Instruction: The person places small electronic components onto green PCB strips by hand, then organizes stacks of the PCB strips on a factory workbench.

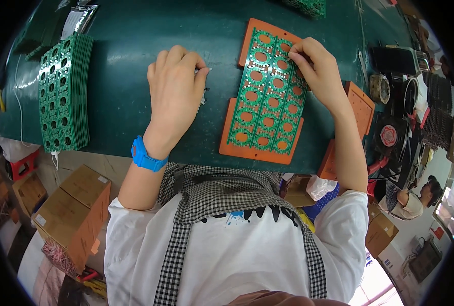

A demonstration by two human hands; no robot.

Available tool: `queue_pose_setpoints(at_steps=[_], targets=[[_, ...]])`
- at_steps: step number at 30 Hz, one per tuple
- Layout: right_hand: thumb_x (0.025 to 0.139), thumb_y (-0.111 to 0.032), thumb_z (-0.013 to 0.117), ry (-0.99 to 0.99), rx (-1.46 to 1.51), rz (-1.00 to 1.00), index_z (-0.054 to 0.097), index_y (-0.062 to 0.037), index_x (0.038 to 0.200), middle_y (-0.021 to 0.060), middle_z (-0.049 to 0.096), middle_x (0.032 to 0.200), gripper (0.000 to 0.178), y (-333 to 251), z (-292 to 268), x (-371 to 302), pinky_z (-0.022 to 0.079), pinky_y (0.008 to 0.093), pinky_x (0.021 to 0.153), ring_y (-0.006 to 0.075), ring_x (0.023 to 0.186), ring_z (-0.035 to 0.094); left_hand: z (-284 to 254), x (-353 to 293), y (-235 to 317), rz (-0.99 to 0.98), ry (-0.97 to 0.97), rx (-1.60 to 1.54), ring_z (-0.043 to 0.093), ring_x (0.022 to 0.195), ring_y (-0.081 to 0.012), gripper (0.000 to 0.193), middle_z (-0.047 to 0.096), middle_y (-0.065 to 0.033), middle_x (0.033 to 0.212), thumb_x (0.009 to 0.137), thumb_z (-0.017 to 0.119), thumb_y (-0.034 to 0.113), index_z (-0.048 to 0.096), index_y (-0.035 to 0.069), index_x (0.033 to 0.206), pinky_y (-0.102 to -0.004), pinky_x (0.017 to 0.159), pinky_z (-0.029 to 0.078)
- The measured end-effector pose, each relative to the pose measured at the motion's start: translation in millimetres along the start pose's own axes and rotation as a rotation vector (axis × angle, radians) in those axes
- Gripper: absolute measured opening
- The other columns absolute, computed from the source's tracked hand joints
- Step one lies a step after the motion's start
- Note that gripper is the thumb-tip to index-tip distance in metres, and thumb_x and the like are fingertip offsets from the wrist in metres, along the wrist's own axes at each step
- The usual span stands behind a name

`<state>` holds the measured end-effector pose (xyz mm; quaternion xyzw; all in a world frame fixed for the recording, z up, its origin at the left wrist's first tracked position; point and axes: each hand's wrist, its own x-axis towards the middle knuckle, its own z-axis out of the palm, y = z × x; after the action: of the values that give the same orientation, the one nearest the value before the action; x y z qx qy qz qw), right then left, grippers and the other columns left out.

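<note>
A green circuit board panel [260, 104] with rows of oval cutouts lies on an orange fixture plate [262, 154]. Over its upper right part is my right hand [316, 69], thumb and forefinger pinched together at the panel's edge. Whatever sits between those fingertips is too small to make out. My left hand [173, 86] rests on the dark green table left of the panel, its fingers curled in. Small silvery parts [203, 97] show beside its thumb; the palm side is hidden. A blue wristband [146, 157] is on my left wrist.
At the left stands a thick stack of similar green panels [66, 94]. Another orange plate [359, 104] lies to the right, near a tape roll [380, 88]. Cardboard boxes [66, 206] are on the floor at lower left. Another person [408, 201] is at far right.
</note>
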<state>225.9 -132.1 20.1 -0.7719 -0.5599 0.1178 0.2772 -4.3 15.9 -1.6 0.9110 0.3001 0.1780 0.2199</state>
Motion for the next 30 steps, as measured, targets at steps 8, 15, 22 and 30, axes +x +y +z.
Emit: queue_pose_setpoints(at_steps=[8,15,22,30], targets=[[0.087,-0.010,0.061,-0.013,0.007,-0.002,0.059,-0.0016,0.091,0.0100,0.058,0.086,0.009,2.9,1.1,0.1,0.047,0.0333,0.070,0.0261,0.079,0.059,4.3,2.6,-4.5,0.083,0.054,-0.101,0.053,0.086,-0.0264,0.006,0.057,-0.0074,0.087,0.081,0.065,0.008,0.062,0.004,0.085,-0.0380,0.077,0.041],[0.087,-0.011,0.061,-0.004,-0.007,0.002,0.060,-0.0016,0.091,0.0098,0.059,0.086,0.010,2.6,2.1,-0.3,0.047,0.0336,0.069,0.0261,0.079,0.060,1.1,2.9,-1.2,0.029,0.141,-0.433,0.056,0.070,-0.0227,0.009,0.060,-0.0086,0.081,0.085,0.061,0.002,0.062,0.003,0.094,-0.0326,0.063,0.046],[0.084,-0.011,0.064,0.154,-0.195,-0.007,0.061,-0.0051,0.088,0.0066,0.061,0.087,0.008,-2.8,18.7,-10.8,0.050,0.0345,0.069,0.0257,0.082,0.061,-2.0,4.1,-0.6,0.040,0.149,-0.547,0.056,0.069,-0.0191,0.013,0.061,-0.0079,0.081,0.088,0.060,0.003,0.066,0.001,0.100,-0.0279,0.064,0.046],[0.086,-0.020,0.065,0.231,-0.226,-0.176,0.064,-0.0063,0.110,0.0113,0.061,0.110,0.028,0.3,7.0,-8.3,0.049,0.0357,0.084,0.0283,0.102,0.059,-9.4,-4.9,1.2,-0.142,0.096,-0.883,0.062,0.078,-0.0132,0.013,0.065,-0.0064,0.088,0.085,0.063,-0.001,0.066,-0.003,0.098,-0.0242,0.071,0.050]])
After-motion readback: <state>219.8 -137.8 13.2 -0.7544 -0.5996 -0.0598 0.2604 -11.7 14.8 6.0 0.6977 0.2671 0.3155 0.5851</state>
